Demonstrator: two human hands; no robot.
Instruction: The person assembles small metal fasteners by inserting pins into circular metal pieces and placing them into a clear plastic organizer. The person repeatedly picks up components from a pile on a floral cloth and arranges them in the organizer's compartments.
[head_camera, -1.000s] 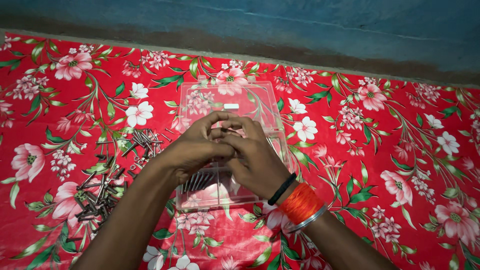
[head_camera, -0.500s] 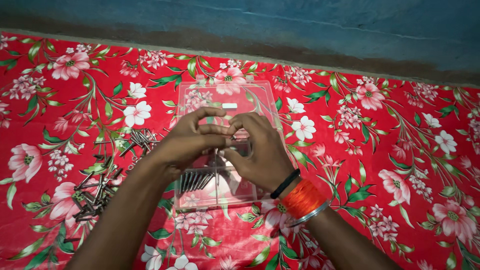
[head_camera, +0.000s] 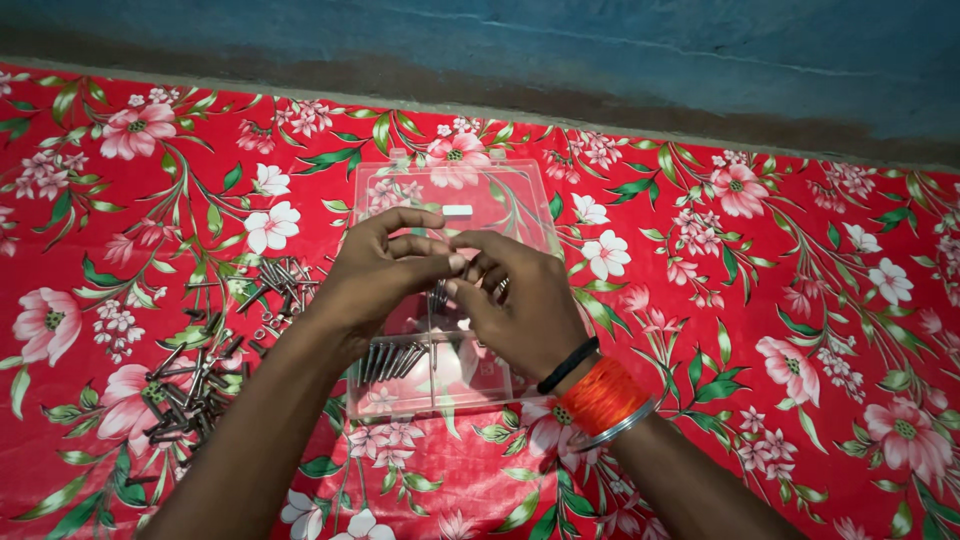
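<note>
Clear, glossy plastic box (head_camera: 470, 200); dull grey metal bolts (head_camera: 200, 375) at eight o'clock of it — on a shiny, smooth red floral cloth (head_camera: 760, 300), under a matt blue wall (head_camera: 600, 50).

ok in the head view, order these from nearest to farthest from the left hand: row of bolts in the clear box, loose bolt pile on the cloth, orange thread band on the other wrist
1. Row of bolts in the clear box, just below the left hand.
2. Orange thread band, lower right, on the right wrist.
3. Loose bolt pile, lower left on the floral cloth. It is close to the band in distance, so 2 and 3 are hard to rank.
</note>
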